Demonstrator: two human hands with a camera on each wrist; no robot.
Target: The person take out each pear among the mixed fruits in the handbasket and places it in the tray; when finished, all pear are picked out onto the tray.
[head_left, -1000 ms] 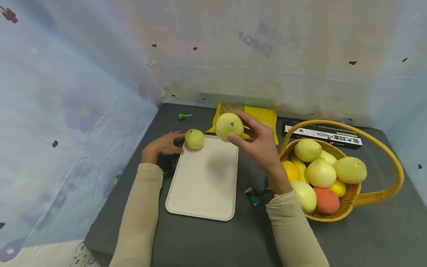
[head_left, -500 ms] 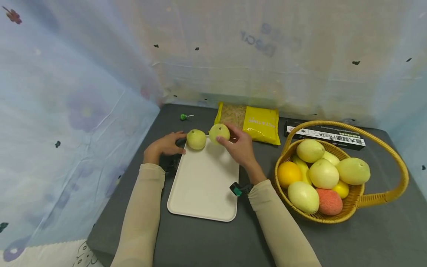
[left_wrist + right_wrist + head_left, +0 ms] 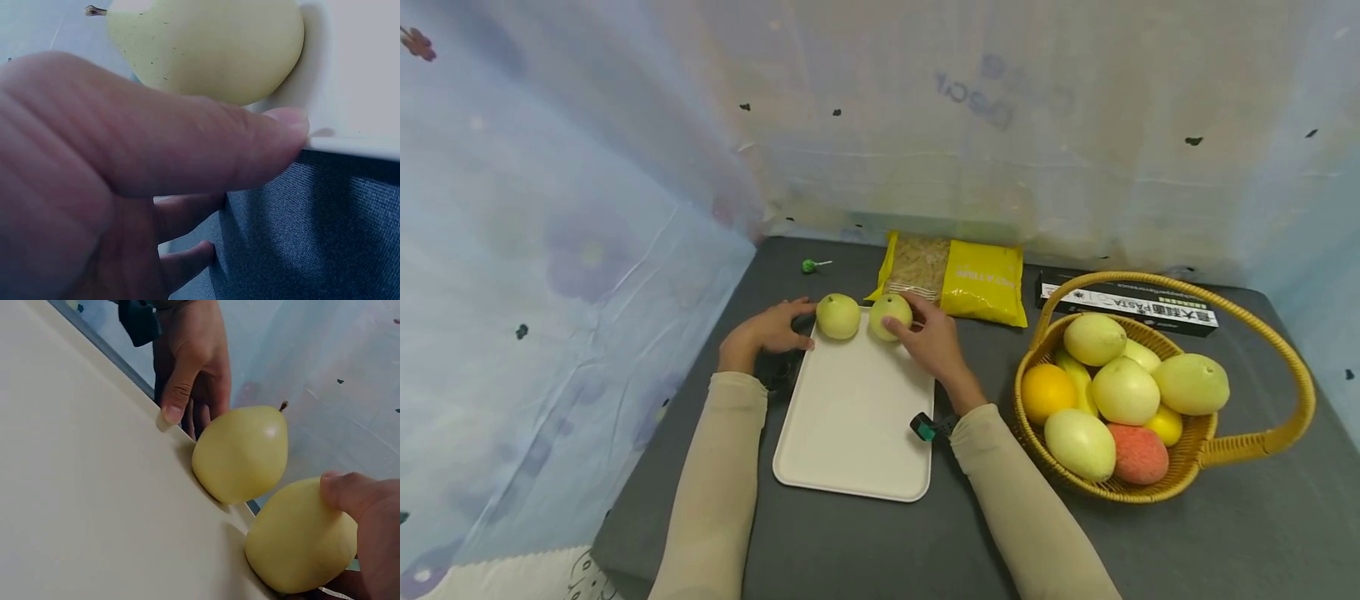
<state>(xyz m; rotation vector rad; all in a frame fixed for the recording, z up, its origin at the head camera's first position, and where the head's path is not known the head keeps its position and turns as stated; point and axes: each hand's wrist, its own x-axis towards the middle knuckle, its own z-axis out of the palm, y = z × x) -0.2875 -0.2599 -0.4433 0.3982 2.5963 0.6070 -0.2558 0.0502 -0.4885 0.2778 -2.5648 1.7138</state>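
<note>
In the head view, my right hand holds a pale yellow-green pear with thumb and fingers at the tray's back right corner. In the right wrist view this pear is low over the tray's rim; whether it bears on the tray cannot be told. A second pear sits at the back left corner of the white tray, stem away from me. My left hand rests beside that corner, its straight thumb on the tray's rim. Its other fingers lie loosely outside the tray, partly hidden.
A wicker basket of pears, an orange and other fruit stands at the right, its handle arching high. Behind the tray lie a yellow pasta bag and a green lollipop. A black pasta box lies behind the basket.
My right hand has brought its pear left and down, from above the tray to its back right corner, beside the other pear. My left hand has stayed at the tray's left edge.
</note>
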